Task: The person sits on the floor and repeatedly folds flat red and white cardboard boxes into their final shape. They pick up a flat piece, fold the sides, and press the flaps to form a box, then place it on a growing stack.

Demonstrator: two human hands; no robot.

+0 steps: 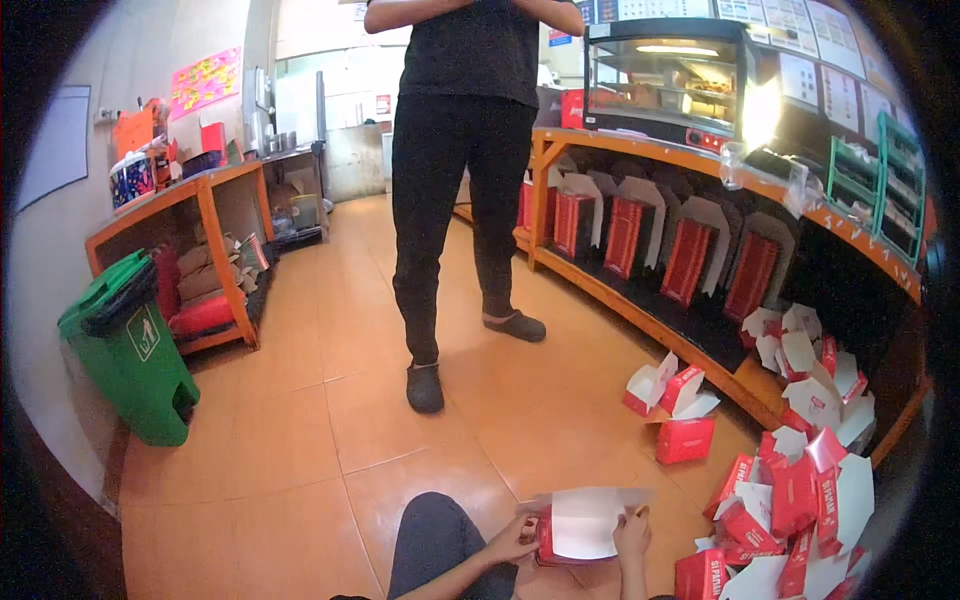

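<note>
- Low in the view, above the tiled floor (260,430), a red-and-white carton (585,528) sits between both hands.
- The left hand (515,540) has its grip clamped on one side, the right hand (632,535) on the other, likely to steady it.
- Loose cartons (795,495) lie heaped on the right, perhaps for easy reach.
- Red boxes (628,230) line a shelf (700,342) under the desk (650,147), probably to save room.
- A display case (665,80) tops it; a green bin (140,350) and a standing person (468,150) are beyond.

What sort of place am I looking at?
Probably a takeaway food shop, judging by the lit display cabinet, the heap of red-and-white boxes and the row of cartons.
</note>
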